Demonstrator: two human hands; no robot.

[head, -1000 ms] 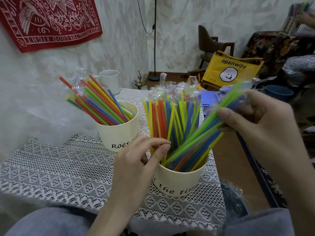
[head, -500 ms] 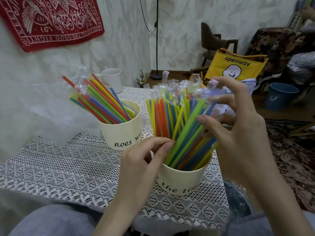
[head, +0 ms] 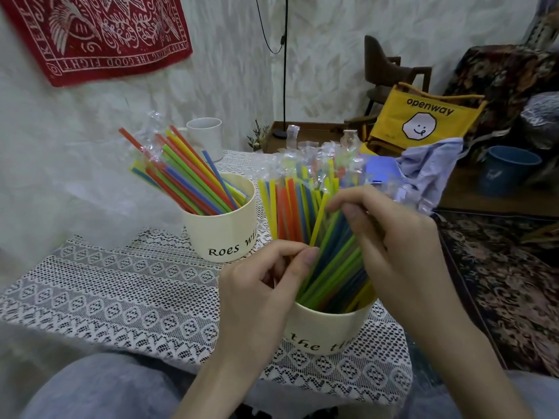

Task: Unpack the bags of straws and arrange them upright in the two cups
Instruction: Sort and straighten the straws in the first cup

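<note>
Two cream cups stand on a lace-covered table [head: 121, 285]. The far cup [head: 220, 234] holds several wrapped coloured straws [head: 187, 173] that lean to the left. The near cup [head: 326, 328] is packed with wrapped straws [head: 290, 207], most of them upright. My right hand [head: 393, 243] grips a leaning bundle of green, blue and yellow straws [head: 335, 267] inside the near cup. My left hand [head: 266, 285] pinches the straws at that cup's left side, thumb against fingers. The cup's left wall is hidden behind my left hand.
A white mug [head: 205, 137] stands at the table's far edge by the wall. A blue cloth [head: 429, 173] lies at the table's far right. On the floor to the right are a yellow bag [head: 420, 119], a blue bucket [head: 508, 167] and a patterned rug [head: 508, 285].
My right hand has swung the bundle from leaning far right to steeper in the near cup and slid down along it. My left hand stayed at the cup's left side.
</note>
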